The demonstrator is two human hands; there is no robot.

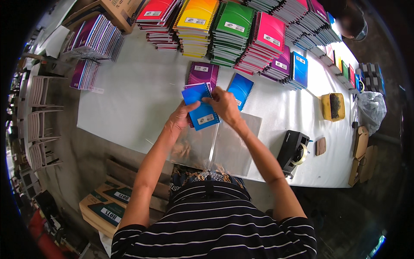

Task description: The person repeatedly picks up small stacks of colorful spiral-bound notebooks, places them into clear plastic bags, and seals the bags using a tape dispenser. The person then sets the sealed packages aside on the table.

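My left hand (180, 115) grips a small blue spiral notebook (199, 113) by its left side, thumb lying across the cover. My right hand (225, 106) has its fingers bent against the same notebook's spiral edge, at the upper right. A purple notebook (202, 72) lies just beyond it, partly covered. Another blue notebook (242, 87) rests on the table to the right of my right hand. Below my hands, clear plastic sheets (239, 142) lie at the table's front edge, partly under my right forearm.
Tall stacks of yellow (196, 17), green (233, 26) and pink notebooks (268, 34) line the table's far side. Purple notebooks (97, 36) pile up at left beside a cardboard box (116, 13). A tape dispenser (290, 149), wooden block (320, 146) and yellow container (333, 107) stand at right.
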